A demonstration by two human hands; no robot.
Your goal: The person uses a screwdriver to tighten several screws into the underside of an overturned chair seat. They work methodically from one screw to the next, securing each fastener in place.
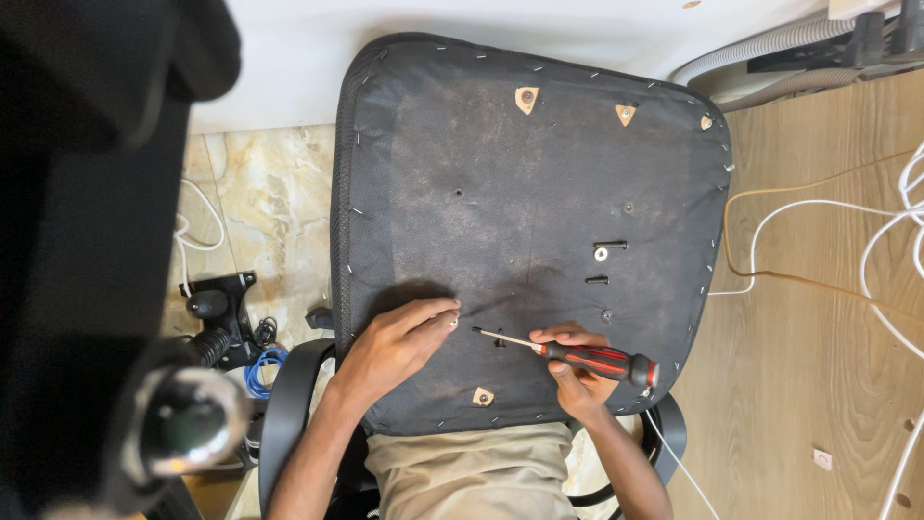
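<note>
An upturned black chair seat (pixel 529 221) lies across the person's lap, its fabric-covered underside facing up and stapled all around the rim. The right hand (pixel 576 371) has its grip wrapped closed around one screwdriver (pixel 577 353) with a red and black handle; the shaft points left, nearly flat over the seat, with its tip near the lower middle of the underside. The left hand (pixel 399 342) rests on the fabric just left of that tip, its fingers pressed together on a small pale screw (pixel 452 322) at the fingertips, close to the screwdriver's point but not clearly touching it. On the right part of the seat lie two loose black bolts (pixel 609 245), one above the other, with one small pale washer (pixel 601 254) between them. Four tan triangular patches (pixel 526 98) show through the fabric: three along the far edge and one near the person at the near edge. Several small screw holes dot the underside. Left of the seat, on the marbled floor (pixel 274 207), sits a black chair mechanism (pixel 217 313) beside a blue cable coil (pixel 260 371). White cables (pixel 818 207) run over the wooden floor at right.
</note>
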